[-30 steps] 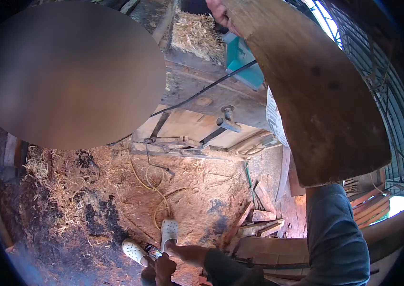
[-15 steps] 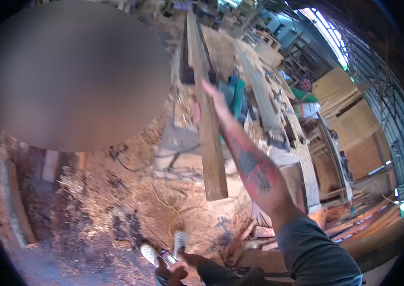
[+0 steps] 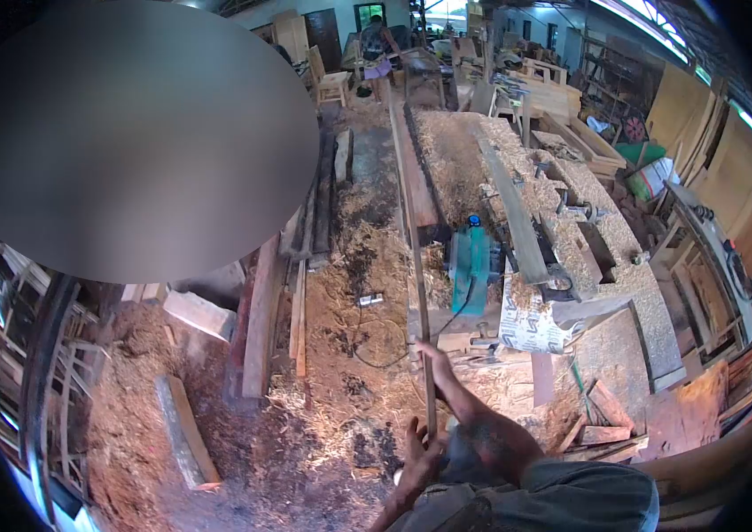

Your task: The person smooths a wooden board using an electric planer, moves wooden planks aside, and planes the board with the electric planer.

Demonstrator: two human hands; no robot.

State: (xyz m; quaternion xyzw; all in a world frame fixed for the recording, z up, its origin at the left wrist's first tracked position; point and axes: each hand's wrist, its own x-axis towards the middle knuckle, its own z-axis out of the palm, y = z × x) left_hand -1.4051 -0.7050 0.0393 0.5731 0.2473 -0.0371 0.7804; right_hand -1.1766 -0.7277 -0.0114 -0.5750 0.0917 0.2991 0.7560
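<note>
A long wooden plank [image 3: 419,266] runs away from me, turned so that I see mostly its narrow edge. My right hand [image 3: 445,377] is wrapped round it a little ahead of its near end. At the near end my left hand [image 3: 420,459] grips the same plank, fingers curled about its side. Just right of the plank stands a teal power tool [image 3: 471,270] with a blue knob and a dark cord.
A workbench [image 3: 650,332] covered in shavings stands to the right, with a long board [image 3: 513,213] and clamps on it. Timber pieces [image 3: 259,328] and an offcut [image 3: 185,426] lie on the littered floor at left. A person [image 3: 376,37] is far back. A grey blur hides the upper left.
The plank has turned from its broad face to its edge. My right hand has drawn back along it, and my left hand has come up to its near end. The view has tilted upward.
</note>
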